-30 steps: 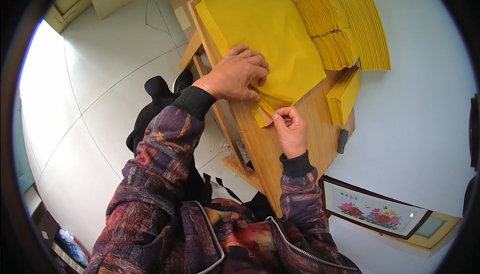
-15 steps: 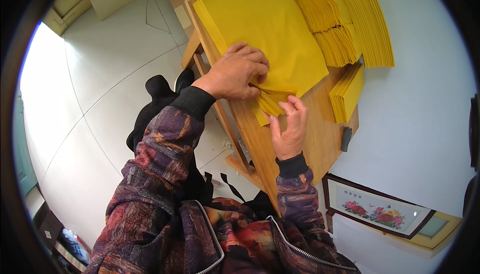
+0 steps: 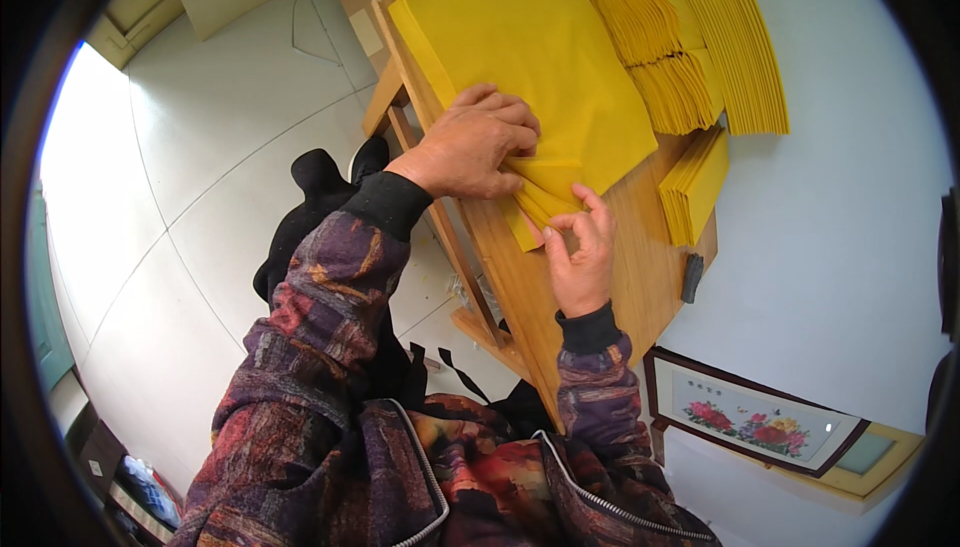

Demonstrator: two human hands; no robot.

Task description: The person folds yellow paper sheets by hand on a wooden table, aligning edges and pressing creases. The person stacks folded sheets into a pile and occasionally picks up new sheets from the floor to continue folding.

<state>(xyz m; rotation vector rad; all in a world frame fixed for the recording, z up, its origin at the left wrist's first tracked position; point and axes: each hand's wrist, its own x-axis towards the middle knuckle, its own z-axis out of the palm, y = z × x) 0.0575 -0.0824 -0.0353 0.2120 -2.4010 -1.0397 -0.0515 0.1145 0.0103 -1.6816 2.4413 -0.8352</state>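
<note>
A large stack of flat yellow paper sheets (image 3: 530, 57) lies on the wooden table. At its near corner is a folded yellow paper (image 3: 545, 197), with several narrow pleats fanned between my hands. My left hand (image 3: 468, 147) presses over the left end of the pleats, thumb and curled fingers closed on them. On the right, my right hand (image 3: 583, 262) pinches the near edge of the pleats between thumb and index finger, other fingers raised. The paper inside the left grip is partly hidden.
Several bundles of pleated yellow paper (image 3: 735, 57) are grouped at the far right, and a smaller folded bundle (image 3: 695, 187) sits nearer. A small dark block (image 3: 692, 277) rests by the table's right edge. A cardboard box (image 3: 365, 17) stands behind the wooden table (image 3: 630, 217).
The upper flap of the folded paper now lies farther back, and the pleats show more openly. My right thumb and index finger have come together; my left hand has hardly moved.
</note>
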